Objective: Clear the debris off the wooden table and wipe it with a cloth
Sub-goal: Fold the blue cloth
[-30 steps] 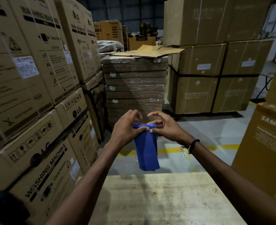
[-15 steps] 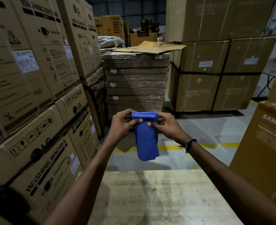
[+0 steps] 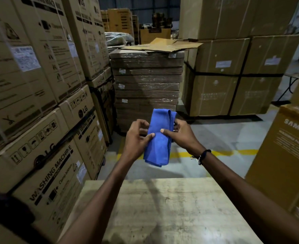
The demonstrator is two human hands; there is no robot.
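A folded blue cloth (image 3: 160,138) hangs upright in the air beyond the far edge of the wooden table (image 3: 171,208). My left hand (image 3: 136,138) pinches its left edge with the thumb on the front. My right hand (image 3: 182,136) grips its right edge, thumb across the front and fingers behind. The cloth's folded top stands above both hands and its lower end dangles below them. The table top is pale, scuffed and stained, and I see no loose debris on the part in view.
Stacked washing-machine boxes (image 3: 39,120) line the left side close to the table. A Samsung box (image 3: 285,155) stands at the right. A shrink-wrapped pallet stack (image 3: 147,85) and strapped cartons (image 3: 233,76) stand ahead across a concrete floor with a yellow line (image 3: 233,152).
Both hands have shifted down from the cloth's top edge to its middle, so the folded top now sticks up above them. The cloth looks narrower and more tightly folded.
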